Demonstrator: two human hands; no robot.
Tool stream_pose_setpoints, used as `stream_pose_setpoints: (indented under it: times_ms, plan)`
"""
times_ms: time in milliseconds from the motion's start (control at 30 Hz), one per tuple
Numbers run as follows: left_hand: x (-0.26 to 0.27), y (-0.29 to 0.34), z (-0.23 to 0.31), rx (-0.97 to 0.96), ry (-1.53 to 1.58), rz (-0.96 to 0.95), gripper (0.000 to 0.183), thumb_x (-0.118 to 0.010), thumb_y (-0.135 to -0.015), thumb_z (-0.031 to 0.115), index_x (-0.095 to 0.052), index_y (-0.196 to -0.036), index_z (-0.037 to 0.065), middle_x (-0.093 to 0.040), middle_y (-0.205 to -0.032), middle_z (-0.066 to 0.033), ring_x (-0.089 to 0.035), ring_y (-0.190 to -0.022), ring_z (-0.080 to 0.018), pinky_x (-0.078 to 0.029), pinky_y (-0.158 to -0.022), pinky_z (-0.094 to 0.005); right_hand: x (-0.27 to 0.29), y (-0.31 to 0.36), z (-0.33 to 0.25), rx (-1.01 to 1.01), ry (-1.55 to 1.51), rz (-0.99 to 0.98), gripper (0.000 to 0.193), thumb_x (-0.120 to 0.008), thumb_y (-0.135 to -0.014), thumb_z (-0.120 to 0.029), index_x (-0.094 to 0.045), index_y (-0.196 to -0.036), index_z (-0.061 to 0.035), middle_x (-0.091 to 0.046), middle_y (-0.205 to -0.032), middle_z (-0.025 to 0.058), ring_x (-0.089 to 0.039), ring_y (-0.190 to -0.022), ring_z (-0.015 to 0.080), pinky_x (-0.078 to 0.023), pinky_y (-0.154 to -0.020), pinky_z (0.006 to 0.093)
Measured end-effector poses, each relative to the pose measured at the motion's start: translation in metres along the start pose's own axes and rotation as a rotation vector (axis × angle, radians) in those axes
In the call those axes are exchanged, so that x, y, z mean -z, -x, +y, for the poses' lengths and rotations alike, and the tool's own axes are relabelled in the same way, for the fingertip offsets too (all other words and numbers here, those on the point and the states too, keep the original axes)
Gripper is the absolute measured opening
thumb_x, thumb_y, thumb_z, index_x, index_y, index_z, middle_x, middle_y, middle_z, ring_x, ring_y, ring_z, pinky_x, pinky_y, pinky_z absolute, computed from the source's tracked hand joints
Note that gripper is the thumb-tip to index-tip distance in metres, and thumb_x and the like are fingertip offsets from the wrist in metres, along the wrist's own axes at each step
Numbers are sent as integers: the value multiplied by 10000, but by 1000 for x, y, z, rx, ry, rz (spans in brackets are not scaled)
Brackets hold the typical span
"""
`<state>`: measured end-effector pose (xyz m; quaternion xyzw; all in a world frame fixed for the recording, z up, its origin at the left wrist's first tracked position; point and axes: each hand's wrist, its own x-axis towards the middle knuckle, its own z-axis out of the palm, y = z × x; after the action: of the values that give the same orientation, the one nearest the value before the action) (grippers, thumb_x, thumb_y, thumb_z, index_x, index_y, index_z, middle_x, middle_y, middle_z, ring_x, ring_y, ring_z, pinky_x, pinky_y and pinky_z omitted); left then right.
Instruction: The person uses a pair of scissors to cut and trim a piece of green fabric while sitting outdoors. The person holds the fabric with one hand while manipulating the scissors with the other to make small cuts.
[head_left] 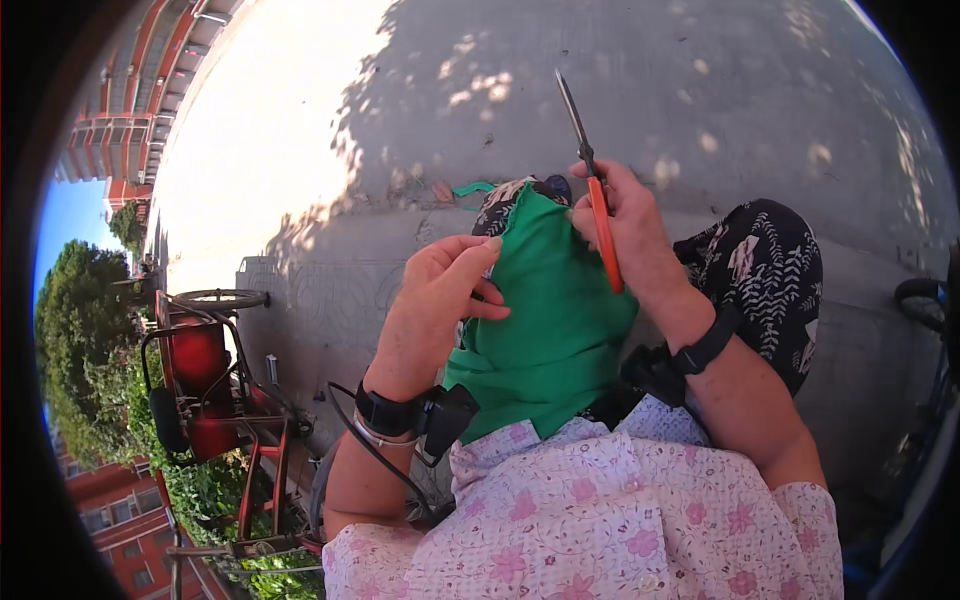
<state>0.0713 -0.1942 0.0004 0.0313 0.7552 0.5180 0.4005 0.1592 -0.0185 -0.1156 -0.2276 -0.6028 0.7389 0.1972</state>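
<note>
A piece of green cloth (545,310) lies over my lap, its far end narrowing to a raised edge. Thumb and forefinger of my left hand (430,300) pinch that cloth at its left edge, while the other fingers curl loosely. Scissors (603,225) with orange handles hang from my right hand (637,235), which is closed around them. Their dark blades point up and away from me and look closed, clear of the cloth. The right fingertips also touch the cloth's far right edge; whether they grip it I cannot tell.
A narrow green strip (473,188) lies on the ground beyond my knees, near a dry leaf (443,191). To the left stands a red tricycle-like frame (205,380) beside bushes (130,400). A wheel (920,300) shows at the far right. Dark straps and a cable (380,455) are on my wrists.
</note>
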Motion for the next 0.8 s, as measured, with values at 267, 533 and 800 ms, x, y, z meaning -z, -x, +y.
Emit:
stream_pose_setpoints:
  times_ms: [267, 533, 800]
  plan:
    - [12, -6, -6, -50, 8, -71, 233, -655, -964, 157, -646, -1108, -26, -644, -817, -32, -599, -587, -85, -538, -569, -208, -2, 2, -3, -28, 59, 32, 418, -706, -833, -31, -591, -1234, -4, -565, -811, -10, -528, -737, 78, -472, -656, 250]
    - [6, -12, -7, -65, 87, -22, 261, -643, -961, 141, -607, -1109, -71, -653, -863, -69, -646, -652, -116, -551, -605, -238, -1, 23, -33, 60, 258, -49, 444, -781, -856, -95, -589, -1247, -10, -594, -824, -10, -538, -737, 57, -487, -679, 230]
    - [10, -22, -8, -83, 29, -23, 219, -657, -963, 176, -648, -1010, -37, -661, -828, -51, -660, -661, -116, -550, -596, -234, 18, 20, -47, -24, 144, 126, 462, -785, -875, -130, -602, -1288, -36, -617, -842, -18, -580, -756, 47, -489, -678, 193]
